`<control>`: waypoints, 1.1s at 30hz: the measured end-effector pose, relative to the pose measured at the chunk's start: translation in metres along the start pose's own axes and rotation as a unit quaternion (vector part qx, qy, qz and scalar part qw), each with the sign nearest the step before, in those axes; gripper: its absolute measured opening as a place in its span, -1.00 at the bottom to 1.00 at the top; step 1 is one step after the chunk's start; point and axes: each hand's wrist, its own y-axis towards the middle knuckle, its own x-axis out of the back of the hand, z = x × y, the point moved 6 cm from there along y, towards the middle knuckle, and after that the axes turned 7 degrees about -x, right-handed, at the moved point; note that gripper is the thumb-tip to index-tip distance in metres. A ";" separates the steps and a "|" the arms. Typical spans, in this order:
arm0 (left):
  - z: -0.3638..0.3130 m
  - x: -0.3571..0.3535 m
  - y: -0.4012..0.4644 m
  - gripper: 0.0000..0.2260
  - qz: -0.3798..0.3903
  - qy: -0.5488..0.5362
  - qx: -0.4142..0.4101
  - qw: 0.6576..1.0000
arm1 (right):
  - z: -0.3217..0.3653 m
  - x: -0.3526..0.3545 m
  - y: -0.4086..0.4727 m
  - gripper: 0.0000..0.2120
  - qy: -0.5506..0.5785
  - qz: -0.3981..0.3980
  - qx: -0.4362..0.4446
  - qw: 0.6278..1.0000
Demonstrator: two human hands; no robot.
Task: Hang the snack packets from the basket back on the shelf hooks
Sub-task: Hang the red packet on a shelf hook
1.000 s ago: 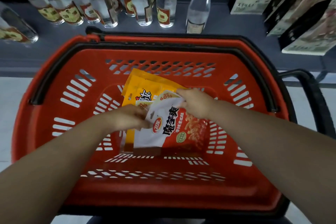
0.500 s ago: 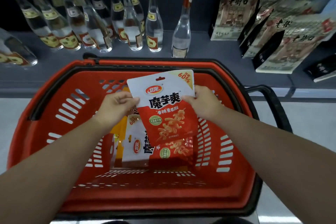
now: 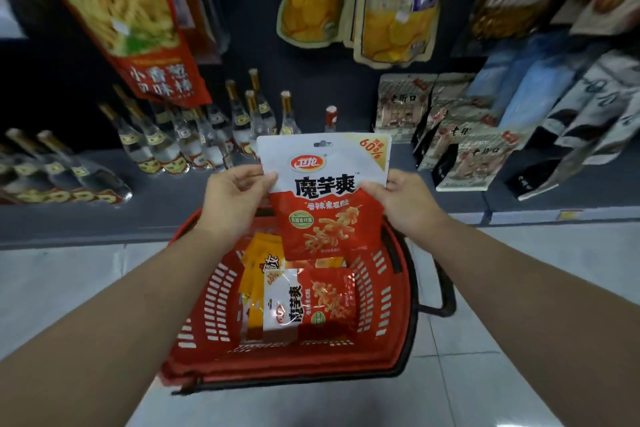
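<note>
A white-and-red snack packet [image 3: 325, 194] is held upright above the red basket [image 3: 388, 333], its hang hole at the top. My left hand [image 3: 235, 194] pinches its left edge and my right hand [image 3: 401, 198] pinches its right edge. Inside the basket lies a second white-and-red packet [image 3: 311, 305] on its side, on top of yellow packets [image 3: 258, 263]. No shelf hook is plainly visible; hanging packets cover the dark back panel above.
Large snack bags hang above: a red one [image 3: 128, 21] at upper left, yellow-green ones [image 3: 360, 0] at centre. Glass bottles [image 3: 194, 139] stand on the grey low shelf [image 3: 104, 218]. Grey-and-black pouches [image 3: 464, 142] stand at right. The basket sits on a pale tiled floor [image 3: 52, 288].
Both hands lifted the white-and-red packet out of the basket and raised it to the low shelf's height. My view tilted up, revealing the hanging bags above.
</note>
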 end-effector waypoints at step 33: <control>-0.692 0.076 0.106 -0.96 0.054 -0.050 -0.183 0.980 | 0.584 0.268 -0.231 -0.78 0.082 -0.166 0.196 0.963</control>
